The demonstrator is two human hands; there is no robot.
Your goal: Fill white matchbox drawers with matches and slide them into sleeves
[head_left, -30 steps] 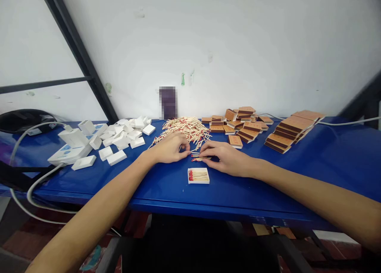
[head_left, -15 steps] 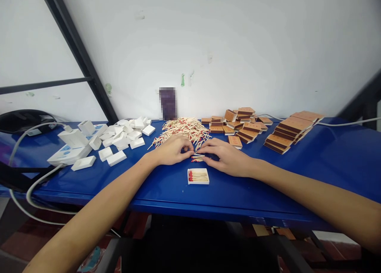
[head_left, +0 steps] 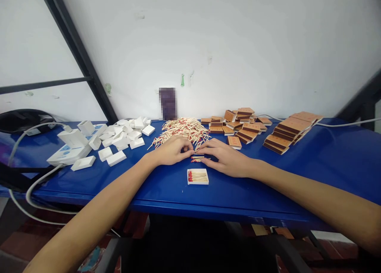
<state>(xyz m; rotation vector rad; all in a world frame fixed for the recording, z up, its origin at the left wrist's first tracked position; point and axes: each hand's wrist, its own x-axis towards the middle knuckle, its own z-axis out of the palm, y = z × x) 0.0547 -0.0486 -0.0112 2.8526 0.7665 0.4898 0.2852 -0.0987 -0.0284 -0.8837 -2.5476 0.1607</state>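
Observation:
My left hand [head_left: 175, 150] is closed in a pinch, thumb against curled fingers, on what looks like a match [head_left: 198, 153] lying crosswise between the two hands. Facing it, my right hand [head_left: 224, 157] has its forefinger reaching to the left fingertips. Its thumb rests apart, lower down, at the stick ends of a small bunch of red-headed matches [head_left: 196, 159] on the table. Just nearer to me sits a white matchbox tray [head_left: 207, 179] with a layer of matches, their heads to the left. Behind my hands spreads a big heap of loose matches [head_left: 186, 128].
White trays [head_left: 116, 158] lie piled on the left beside a white power strip [head_left: 65, 154] with cables. Brown matchbox sleeves [head_left: 251, 127] are heaped at the back right, with a leaning stack of matchboxes [head_left: 293, 130] farther right. The blue table [head_left: 160, 193] meets a white wall.
My right fingertips have shifted slightly left, closer to the left fingertips. The left hand, the tray and the piles stay essentially where they were.

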